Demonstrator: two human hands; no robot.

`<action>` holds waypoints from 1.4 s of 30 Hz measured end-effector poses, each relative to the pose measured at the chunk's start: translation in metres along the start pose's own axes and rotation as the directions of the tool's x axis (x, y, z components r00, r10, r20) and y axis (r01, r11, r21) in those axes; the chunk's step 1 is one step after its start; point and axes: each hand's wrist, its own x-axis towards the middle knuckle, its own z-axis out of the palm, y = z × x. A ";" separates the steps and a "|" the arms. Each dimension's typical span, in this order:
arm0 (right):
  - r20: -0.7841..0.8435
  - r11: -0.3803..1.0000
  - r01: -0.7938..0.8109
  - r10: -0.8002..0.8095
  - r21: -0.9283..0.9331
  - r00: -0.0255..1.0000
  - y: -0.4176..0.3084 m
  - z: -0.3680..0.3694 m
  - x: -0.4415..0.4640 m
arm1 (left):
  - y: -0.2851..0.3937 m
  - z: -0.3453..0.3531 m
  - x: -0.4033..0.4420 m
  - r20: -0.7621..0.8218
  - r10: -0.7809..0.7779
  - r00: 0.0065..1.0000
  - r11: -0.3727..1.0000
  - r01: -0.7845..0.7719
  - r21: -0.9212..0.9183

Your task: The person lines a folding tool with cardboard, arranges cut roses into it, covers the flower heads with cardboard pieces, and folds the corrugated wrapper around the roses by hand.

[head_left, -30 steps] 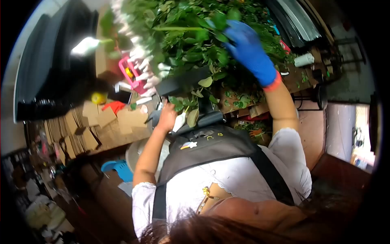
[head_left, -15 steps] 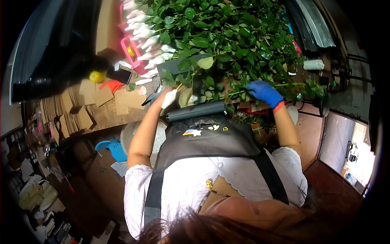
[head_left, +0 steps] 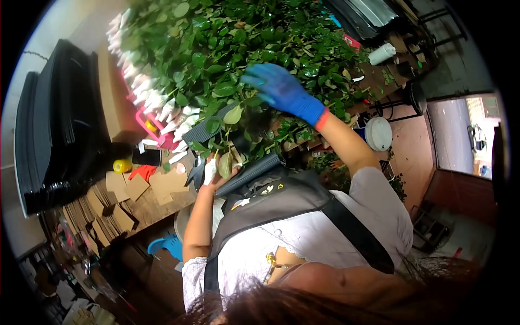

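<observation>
Pinching a white-wrapped flower (head_left: 209, 171), the bare left hand (head_left: 221, 176) had its fingers curled in — the white head lay against them, with broad leaves rising just beyond. The gloved right hand (head_left: 279, 92) was over the heap of leafy stems (head_left: 233, 46), fingers extended and loosely parted; whether they touched the leaves could not be told. The heap covered much of the workbench (head_left: 154, 203), its row of white-wrapped heads (head_left: 157, 102) along the left edge beside a pink holder (head_left: 169, 142). Nearer lay cardboard pieces (head_left: 169, 187) and a yellow roll (head_left: 122, 166); black sheets (head_left: 67, 124) stood at the left, a white bucket (head_left: 378, 134) at the right. The left elbow was bent by the apron (head_left: 276, 203) — the right arm reached forward and inward, palm down
</observation>
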 end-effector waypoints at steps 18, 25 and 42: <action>0.917 0.919 -0.015 0.394 -0.394 0.065 -0.021 -0.004 -0.058 | 0.036 -0.020 -0.007 -0.257 -0.146 0.955 0.955 0.069 -0.288; 0.937 0.956 -0.182 0.267 -0.228 0.226 0.011 0.056 -0.147 | 0.027 -0.020 -0.004 -0.148 -0.005 0.989 0.988 -0.018 -0.154; 0.345 0.970 -0.156 0.213 -0.185 0.914 0.075 0.014 0.031 | 0.033 -0.016 0.002 -0.232 0.047 0.972 0.999 -0.047 0.005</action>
